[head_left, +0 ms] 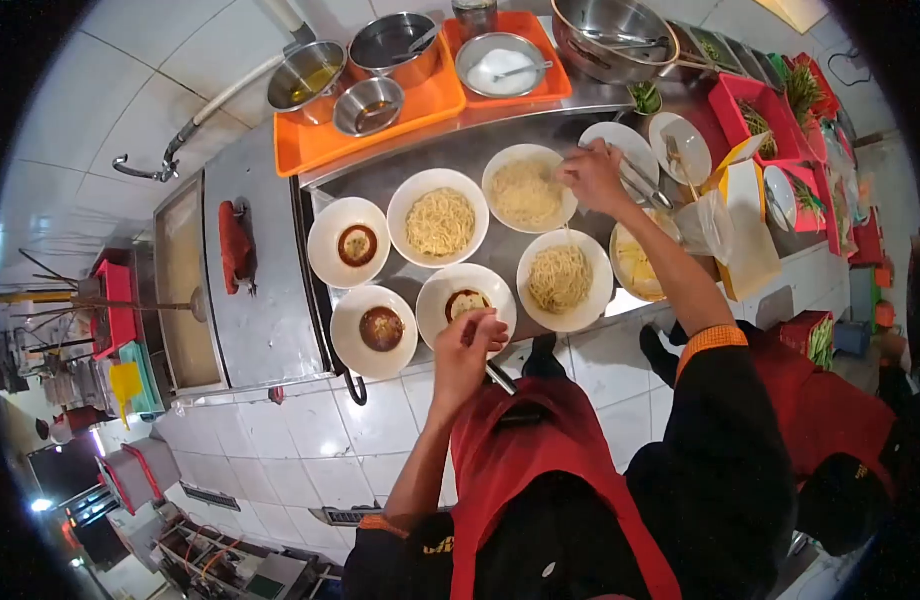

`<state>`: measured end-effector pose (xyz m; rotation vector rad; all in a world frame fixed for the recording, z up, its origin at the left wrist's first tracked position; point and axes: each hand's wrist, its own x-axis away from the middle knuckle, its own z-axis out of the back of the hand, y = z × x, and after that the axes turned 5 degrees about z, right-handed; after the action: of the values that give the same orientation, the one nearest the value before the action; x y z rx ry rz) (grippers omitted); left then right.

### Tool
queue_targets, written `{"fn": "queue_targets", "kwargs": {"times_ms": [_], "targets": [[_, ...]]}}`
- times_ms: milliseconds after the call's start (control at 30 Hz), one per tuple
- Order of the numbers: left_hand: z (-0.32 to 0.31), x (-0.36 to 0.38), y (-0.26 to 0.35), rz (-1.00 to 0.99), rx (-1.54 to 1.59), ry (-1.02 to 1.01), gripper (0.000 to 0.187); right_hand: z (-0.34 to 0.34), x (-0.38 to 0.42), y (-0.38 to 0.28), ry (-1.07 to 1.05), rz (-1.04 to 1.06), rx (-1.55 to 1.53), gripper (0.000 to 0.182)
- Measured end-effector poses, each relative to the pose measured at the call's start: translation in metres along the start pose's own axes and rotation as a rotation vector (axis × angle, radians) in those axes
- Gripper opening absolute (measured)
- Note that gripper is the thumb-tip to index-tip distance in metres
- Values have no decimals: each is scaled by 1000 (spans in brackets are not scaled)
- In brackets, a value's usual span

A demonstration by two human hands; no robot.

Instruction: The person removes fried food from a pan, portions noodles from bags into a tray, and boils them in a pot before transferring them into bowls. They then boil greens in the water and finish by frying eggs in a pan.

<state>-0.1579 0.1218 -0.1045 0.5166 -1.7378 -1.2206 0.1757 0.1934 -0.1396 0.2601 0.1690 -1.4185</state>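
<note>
R hand hung over the right edge of the far noodle bowl, fingers bent and bunched close; couldn't tell if they were clamped on anything. The noodles just left of those fingers were blurry. Step in hand was prob. finger work over that bowl. Done well, it called for fingertips low and nearer the middle, approx. a bit left of where they sat, so nothing fell on the rim or into the white dish just beyond the R hand. Light fingers were best too, as soft strands likely clump if pressed.

Near noodle bowl sat closer to the body than the R hand, below its wrist, so the forearm needed to stay high.

L hand was curled over the near edge of a sauce bowl; couldn't tell if it gripped anything or touched the rim. Best kept clear of the sauce, w/ knuckles up. A metal handle stuck out just right of the L hand, toward the apron, so poss. snag risk.
</note>
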Motion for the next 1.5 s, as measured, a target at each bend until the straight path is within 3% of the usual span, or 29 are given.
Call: {"fn": "queue_targets", "kwargs": {"times_ms": [67,100,133,200,267,333,400,467,500,533,600,633,667,733,767,867,933,967,1000,1033,1067,1133,1233,1267,1300,1367,1400,1467,1500], "targets": [[13,7,10,-47,48,97,25,10,-5,18,-175,-284,-440,11],[21,7,10,-53,75,102,26,-6,-4,50,-88,-127,-818,10],[26,8,10,-54,102,108,26,14,-3,43,-95,-138,-822,10],[26,-5,8,-29,63,130,27,80,-25,21,85,-40,164,9],[16,-26,5,-91,-71,119,27,25,-24,17,128,-1,110,7],[7,-19,21,-86,-34,105,27,-7,-20,8,-316,-161,-346,7],[17,-4,21,-115,-3,135,25,-17,-17,32,-250,-259,-460,8],[24,3,17,-75,16,179,26,5,-18,52,-137,-185,-1003,11],[27,3,16,-51,26,202,26,45,-20,34,-24,-140,-319,13],[29,0,15,-27,36,226,27,41,-27,31,-18,-141,-319,13],[19,-13,14,-26,14,219,28,20,-27,20,4,117,77,13],[13,-18,14,-77,-77,186,28,2,-26,5,-195,86,-13,12],[9,-23,15,-139,-164,151,28,-3,-21,11,-196,81,-14,12],[8,-9,34,-135,-132,119,28,10,-22,24,-303,-254,-612,7],[15,-3,33,-108,-76,139,27,20,-21,28,-311,-261,-614,7],[20,-11,33,-50,4,164,26,76,-33,33,181,79,-53,9],[9,-28,30,-76,32,150,26,47,-34,23,154,86,80,9],[1,-35,35,-53,-4,129,24,4,-29,22,-46,48,-97,10],[0,-28,37,-44,-8,125,24,2,-30,10,-248,5,-272,11],[0,-26,40,-64,-21,108,24,7,-27,11,-269,-119,-301,13],[-2,-24,39,-81,-27,94,25,18,-21,22,-274,-120,-295,13],[-5,-19,24,-40,38,96,25,80,-9,16,220,25,107,13],[-32,-13,-11,267,127,-83,31,101,52,-18,126,-3,267,11],[-48,-10,-28,419,228,-134,34,72,79,-36,73,-78,158,11],[-63,-6,-39,427,228,-133,34,41,108,-54,16,-155,41,10],[-86,-4,-54,383,357,-162,37,39,130,-56,-97,-102,-355,10],[-91,-11,-59,376,357,-157,37,36,134,-61,-91,-96,-355,10],[-97,-22,-68,333,467,-30,32,34,145,-74,-69,-286,-186,10],[-96,-20,-69,334,461,-36,32,37,146,-85,-68,-220,-329,14]]}}
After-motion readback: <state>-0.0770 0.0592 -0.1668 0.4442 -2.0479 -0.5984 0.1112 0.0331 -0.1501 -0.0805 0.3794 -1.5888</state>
